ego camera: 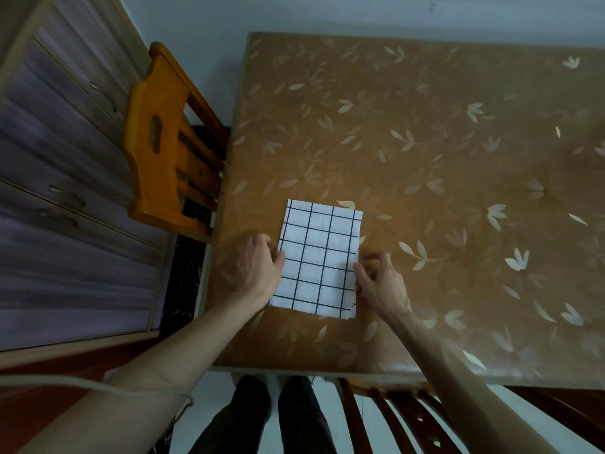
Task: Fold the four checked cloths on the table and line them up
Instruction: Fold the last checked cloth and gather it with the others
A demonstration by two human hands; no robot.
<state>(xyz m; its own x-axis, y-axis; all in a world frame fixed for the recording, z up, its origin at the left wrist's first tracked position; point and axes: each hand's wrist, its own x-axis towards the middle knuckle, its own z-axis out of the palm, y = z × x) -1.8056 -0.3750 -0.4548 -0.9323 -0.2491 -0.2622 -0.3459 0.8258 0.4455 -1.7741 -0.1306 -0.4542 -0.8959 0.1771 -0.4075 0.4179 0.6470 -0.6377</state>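
A white cloth with a dark checked grid lies folded into a flat rectangle near the front left of the brown leaf-patterned table. Layered edges show at its right side and bottom right corner, so it looks like a stack or several folds. My left hand rests against the cloth's left edge with the thumb on top. My right hand pinches the right edge between fingertips and thumb. No other checked cloth is visible apart from this pile.
An orange wooden chair stands at the table's left side. A dark slatted chair sits at the front edge by my legs. A cabinet with drawers fills the left. A pale wall runs behind the table.
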